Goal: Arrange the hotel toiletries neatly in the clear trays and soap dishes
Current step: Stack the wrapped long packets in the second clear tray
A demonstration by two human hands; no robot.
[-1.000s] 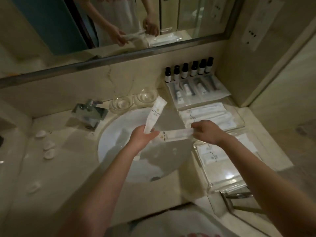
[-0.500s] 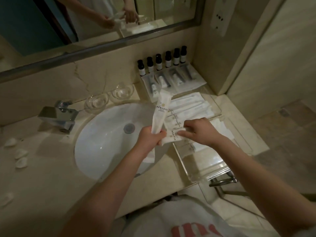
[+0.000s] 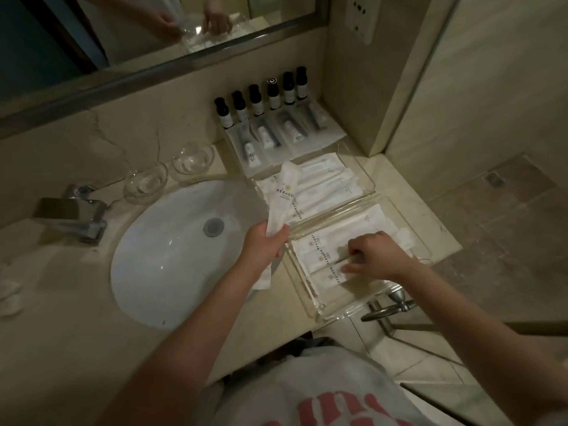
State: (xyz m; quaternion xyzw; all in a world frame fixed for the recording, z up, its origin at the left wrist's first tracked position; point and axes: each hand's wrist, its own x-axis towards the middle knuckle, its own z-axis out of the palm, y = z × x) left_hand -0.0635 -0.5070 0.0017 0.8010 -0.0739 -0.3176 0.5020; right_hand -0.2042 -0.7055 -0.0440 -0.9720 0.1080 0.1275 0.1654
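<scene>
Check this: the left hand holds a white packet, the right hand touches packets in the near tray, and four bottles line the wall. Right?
No: the head view shows six bottles, not four. The left hand does hold a packet; the right hand touches packets in the near tray.

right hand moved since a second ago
Yes. The right hand has gone from beside the left hand down into the near clear tray, onto its packets.

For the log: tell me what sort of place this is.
Most likely a hotel bathroom: a sink under a mirror, a row of small bottles by the wall, and clear trays of wrapped packets.
</scene>
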